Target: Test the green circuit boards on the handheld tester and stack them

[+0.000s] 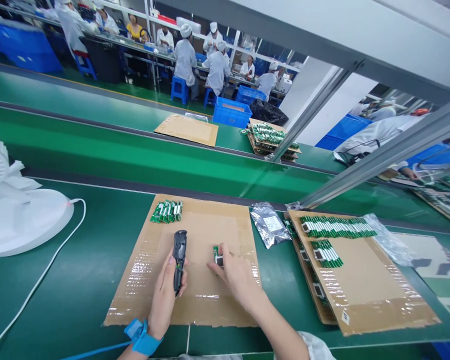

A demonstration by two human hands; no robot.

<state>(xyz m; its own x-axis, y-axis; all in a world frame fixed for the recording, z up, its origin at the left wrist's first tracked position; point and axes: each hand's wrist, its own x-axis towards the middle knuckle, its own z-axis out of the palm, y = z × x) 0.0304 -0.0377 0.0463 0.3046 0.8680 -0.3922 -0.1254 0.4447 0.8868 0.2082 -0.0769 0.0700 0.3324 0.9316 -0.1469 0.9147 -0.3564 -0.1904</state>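
My left hand [168, 285], with a blue wrist strap [144, 338] at its wrist, is wrapped round a long black device [179, 255] held over the cardboard sheet [198, 307]. To its right, the fingers of my right hand [234, 270] pinch a small green circuit board [216, 255] with a dark part on it. A row of several green boards [167, 211] lies at the sheet's upper left corner.
Right of the sheet lie a silvery bag [270, 225] and stacked cardboard [375, 290] bearing rows of boards [337, 227]. A white fan base [33, 220] with a cable stands left. Behind the green barrier are more boards [268, 134] and seated people.
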